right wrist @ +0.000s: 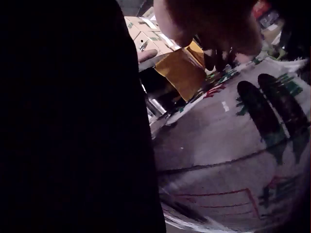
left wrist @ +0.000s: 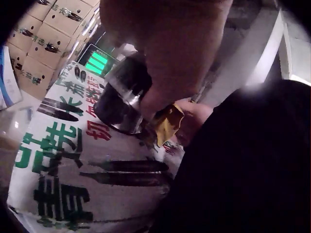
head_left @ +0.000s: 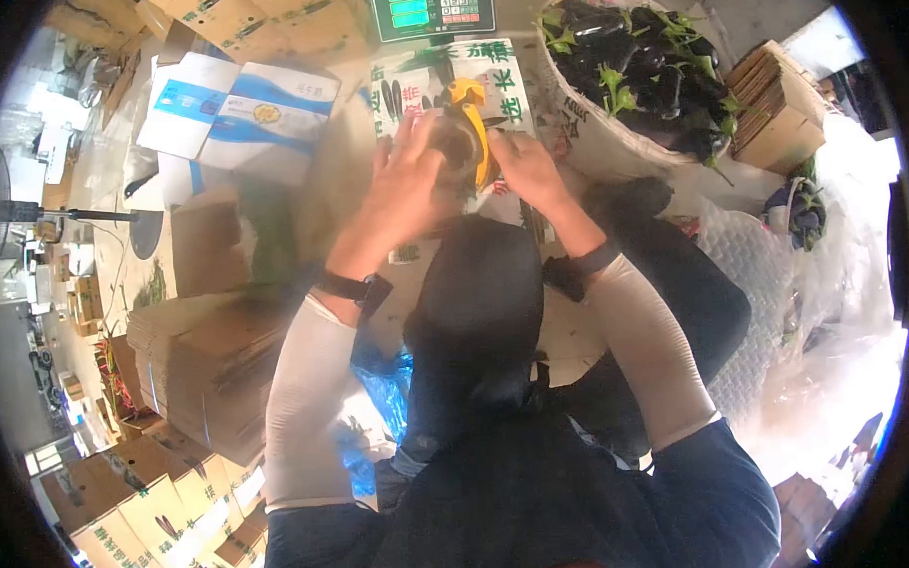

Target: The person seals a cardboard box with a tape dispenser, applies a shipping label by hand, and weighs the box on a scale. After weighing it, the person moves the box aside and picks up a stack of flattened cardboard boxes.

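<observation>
A yellow-handled tape dispenser with a dark, shiny roll is held over a white box printed in green and red. On its left side, my left hand grips the dispenser, fingers bent around it. My right hand holds the yellow side with its fingertips. The dispenser's yellow part shows beside the curled fingers of my right hand in the right wrist view. In the left wrist view my left hand covers part of the roll.
Beyond the box stands a scale with a lit green display. A white tub of eggplants is at the right, beside flat cardboard. Blue-and-white cartons, a cardboard stack and a fan are at the left.
</observation>
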The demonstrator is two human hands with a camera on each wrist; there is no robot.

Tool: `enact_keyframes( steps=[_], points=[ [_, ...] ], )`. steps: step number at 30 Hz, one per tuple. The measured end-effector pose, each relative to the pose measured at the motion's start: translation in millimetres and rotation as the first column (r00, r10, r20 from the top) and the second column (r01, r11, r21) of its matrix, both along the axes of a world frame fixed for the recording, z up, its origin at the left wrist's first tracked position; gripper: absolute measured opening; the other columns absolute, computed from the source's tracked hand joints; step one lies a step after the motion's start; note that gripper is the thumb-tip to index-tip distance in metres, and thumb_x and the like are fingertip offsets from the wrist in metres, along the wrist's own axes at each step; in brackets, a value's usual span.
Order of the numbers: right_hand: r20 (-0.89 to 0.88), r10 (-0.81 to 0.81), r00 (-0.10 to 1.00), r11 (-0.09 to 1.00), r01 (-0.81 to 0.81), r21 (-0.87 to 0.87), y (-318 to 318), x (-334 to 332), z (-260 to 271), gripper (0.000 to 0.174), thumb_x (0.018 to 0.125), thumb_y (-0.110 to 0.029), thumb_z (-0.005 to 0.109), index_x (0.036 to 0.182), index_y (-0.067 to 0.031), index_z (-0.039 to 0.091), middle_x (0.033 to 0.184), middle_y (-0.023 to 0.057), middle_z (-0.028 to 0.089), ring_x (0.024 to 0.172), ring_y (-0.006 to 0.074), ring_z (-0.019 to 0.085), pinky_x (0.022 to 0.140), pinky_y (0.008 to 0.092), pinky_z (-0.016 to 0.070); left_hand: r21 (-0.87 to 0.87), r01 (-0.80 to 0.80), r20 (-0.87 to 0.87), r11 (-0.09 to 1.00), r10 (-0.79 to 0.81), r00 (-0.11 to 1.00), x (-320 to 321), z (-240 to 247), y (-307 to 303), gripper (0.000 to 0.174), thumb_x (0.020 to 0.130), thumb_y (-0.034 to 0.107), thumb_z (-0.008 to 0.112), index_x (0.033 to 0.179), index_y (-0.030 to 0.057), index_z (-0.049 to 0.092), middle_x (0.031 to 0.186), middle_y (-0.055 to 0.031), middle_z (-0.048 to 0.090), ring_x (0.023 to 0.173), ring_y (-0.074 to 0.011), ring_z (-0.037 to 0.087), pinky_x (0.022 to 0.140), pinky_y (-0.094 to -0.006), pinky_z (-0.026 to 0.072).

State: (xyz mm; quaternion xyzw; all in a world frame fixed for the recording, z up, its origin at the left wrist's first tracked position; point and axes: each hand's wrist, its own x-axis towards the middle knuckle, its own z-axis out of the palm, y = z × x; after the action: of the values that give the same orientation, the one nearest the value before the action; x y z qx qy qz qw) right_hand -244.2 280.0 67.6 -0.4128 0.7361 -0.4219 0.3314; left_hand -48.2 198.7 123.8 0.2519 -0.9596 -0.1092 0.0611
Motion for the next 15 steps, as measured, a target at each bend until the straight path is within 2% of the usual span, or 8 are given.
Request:
enact_keyframes(
  steps=[1,3,5,7,8,11,12,15],
  points=[
    [0.011,0.002,1.0,1.0,-0.002,-0.001,-1.3,-0.1,4.8,0.049,0.095,-0.042,0.052,0.098,0.0048,0.064,0.089,0.0193,0.068,0.087,0.0278,0.065,0.08,0.0366,0.0477,-0.001,-0.002,0.011,1.0,0.002,1.0,2.4,-3.7,0.9,0.052,0.071,0.012,0.079,0.116,0.0043,0.056,0.157,-0.0185,0.02,0.146,-0.036,0.02,0.114,-0.0495,0.0275],
    [0.017,0.015,1.0,1.0,-0.015,-0.01,0.0,1.6,5.2,0.049,0.09,-0.046,0.058,0.092,0.0028,0.067,0.082,0.0223,0.067,0.079,0.0348,0.067,0.074,0.0406,0.0518,0.493,-0.087,-0.426,0.866,0.327,0.843,10.9,-23.8,2.4,0.072,0.074,0.012,0.079,0.137,0.0047,0.045,0.159,-0.02,0.014,0.145,-0.0345,0.024,0.114,-0.0462,0.0281],
    [-0.04,0.012,0.999,1.0,-0.012,-0.007,-4.0,-0.2,-7.7,0.047,0.087,-0.045,0.061,0.093,0.0016,0.069,0.073,0.0181,0.068,0.064,0.0282,0.068,0.065,0.0363,0.0536,0.656,-0.122,-0.389,0.745,0.472,0.791,19.2,-49.3,-11.5,0.077,0.083,0.022,0.074,0.145,0.0011,0.034,0.156,-0.0216,0.022,0.142,-0.0329,0.03,0.115,-0.0426,0.0271],
    [0.104,0.008,0.995,0.998,-0.015,0.066,-7.4,2.9,2.7,0.043,0.086,-0.04,0.061,0.094,0.0014,0.069,0.067,0.0162,0.066,0.051,0.0233,0.065,0.057,0.034,0.0525,0.98,0.188,-0.04,-0.064,0.865,0.5,26.0,-64.5,-23.0,0.071,0.09,0.034,0.065,0.142,-0.0041,0.036,0.15,-0.0202,0.035,0.139,-0.032,0.037,0.114,-0.0427,0.0299],
    [0.084,-0.021,0.996,0.999,0.017,0.048,-10.8,5.9,5.6,0.04,0.086,-0.038,0.06,0.088,0.0013,0.069,0.062,0.0154,0.064,0.046,0.0217,0.062,0.053,0.0336,0.0519,0.984,0.178,-0.099,0.005,0.846,0.524,25.5,-62.0,-24.8,0.066,0.093,0.043,0.058,0.136,-0.0059,0.043,0.134,-0.0175,0.053,0.127,-0.0273,0.048,0.103,-0.0411,0.0441],
    [0.038,-0.074,0.997,0.985,0.067,0.161,-21.4,9.5,14.7,0.04,0.086,-0.037,0.06,0.084,0.0021,0.067,0.066,0.0174,0.065,0.054,0.0264,0.065,0.059,0.0355,0.0525,0.998,0.063,-0.032,-0.012,0.755,0.655,13.6,-42.1,-26.5,0.057,0.093,0.041,0.06,0.125,-0.0057,0.053,0.12,-0.0141,0.06,0.111,-0.0212,0.057,0.086,-0.0364,0.0546],
    [-0.183,-0.033,0.983,0.998,0.042,0.045,-25.3,9.0,4.6,0.042,0.086,-0.038,0.061,0.084,0.003,0.065,0.073,0.0202,0.066,0.066,0.0323,0.066,0.065,0.0374,0.0523,0.998,-0.001,-0.051,0.067,0.764,0.644,8.3,-36.3,-24.5,0.05,0.09,0.041,0.064,0.113,-0.0036,0.061,0.102,-0.0094,0.063,0.095,-0.0177,0.061,0.073,-0.0343,0.0565],
    [-0.227,0.004,0.974,0.999,0.006,0.044,-24.5,11.2,2.8,0.043,0.087,-0.041,0.062,0.086,0.0027,0.065,0.079,0.0221,0.066,0.075,0.0375,0.064,0.069,0.0383,0.0514,0.984,-0.122,-0.007,0.129,0.713,0.701,-3.3,-21.5,-20.9,0.045,0.087,0.038,0.069,0.11,-0.0002,0.063,0.095,-0.0072,0.064,0.087,-0.018,0.063,0.071,-0.0349,0.0553]
  ],
)
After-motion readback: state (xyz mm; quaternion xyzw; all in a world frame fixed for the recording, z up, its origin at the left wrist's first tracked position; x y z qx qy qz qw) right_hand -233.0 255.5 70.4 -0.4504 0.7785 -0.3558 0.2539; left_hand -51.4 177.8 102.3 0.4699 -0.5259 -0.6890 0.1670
